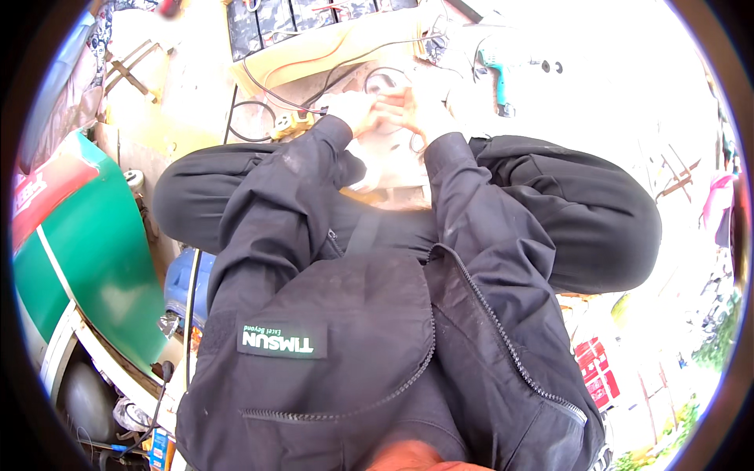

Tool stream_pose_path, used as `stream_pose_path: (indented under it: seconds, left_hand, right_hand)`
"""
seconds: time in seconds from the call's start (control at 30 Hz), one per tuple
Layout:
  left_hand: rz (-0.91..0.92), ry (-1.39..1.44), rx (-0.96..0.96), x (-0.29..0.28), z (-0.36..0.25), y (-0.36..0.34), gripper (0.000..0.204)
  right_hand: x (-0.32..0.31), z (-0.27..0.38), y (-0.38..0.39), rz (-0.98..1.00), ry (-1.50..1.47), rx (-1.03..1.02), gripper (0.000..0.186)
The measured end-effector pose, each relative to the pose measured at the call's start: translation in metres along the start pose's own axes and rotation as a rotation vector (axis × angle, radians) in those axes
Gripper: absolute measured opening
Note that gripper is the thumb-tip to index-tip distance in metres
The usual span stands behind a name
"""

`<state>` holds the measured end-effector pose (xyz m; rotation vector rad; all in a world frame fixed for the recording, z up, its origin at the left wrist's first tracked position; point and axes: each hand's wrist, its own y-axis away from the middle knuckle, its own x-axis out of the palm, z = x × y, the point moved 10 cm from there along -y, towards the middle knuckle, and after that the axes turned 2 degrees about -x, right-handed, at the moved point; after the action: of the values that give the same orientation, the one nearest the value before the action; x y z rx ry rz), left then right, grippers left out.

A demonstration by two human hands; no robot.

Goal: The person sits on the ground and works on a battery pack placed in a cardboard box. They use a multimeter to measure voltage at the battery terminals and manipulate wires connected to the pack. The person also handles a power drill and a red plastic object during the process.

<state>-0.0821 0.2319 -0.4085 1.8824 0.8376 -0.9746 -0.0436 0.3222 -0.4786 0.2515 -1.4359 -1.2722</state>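
Near the top centre of the frame the left hand and right hand meet, fingers curled together around something small. Glare hides it, so I cannot tell what either grips. A thin black wire runs from the hands toward the upper left, past 1 yellow plug box. In my judgement the wire could snag on a knee and tug the piece loose. I count 2 hands, 1 teal drill at upper right and 1 green panel at left.
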Motion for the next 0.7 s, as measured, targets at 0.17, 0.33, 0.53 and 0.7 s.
stream_pose_path:
  seconds: [0.17, 0.33, 0.53, 0.7]
  left_hand:
    - [0.099, 0.075, -0.16, 0.035, 0.037, -0.025, 0.047]
    - [0.259, 0.228, -0.151, 0.035, 0.032, -0.035, 0.057]
    - [0.323, 0.269, -0.083, 0.026, 0.022, -0.033, 0.057]
    - [0.374, 0.252, -0.113, 0.017, 0.01, -0.023, 0.052]
  right_hand:
    - [-0.074, -0.023, -0.009, -0.328, 0.404, -0.204, 0.042]
    - [-0.068, -0.049, -0.042, 0.032, 0.092, -0.327, 0.035]
    - [-0.055, -0.045, -0.067, 0.17, 0.189, -0.577, 0.041]
    - [-0.057, -0.042, -0.068, 0.16, 0.345, -0.541, 0.041]
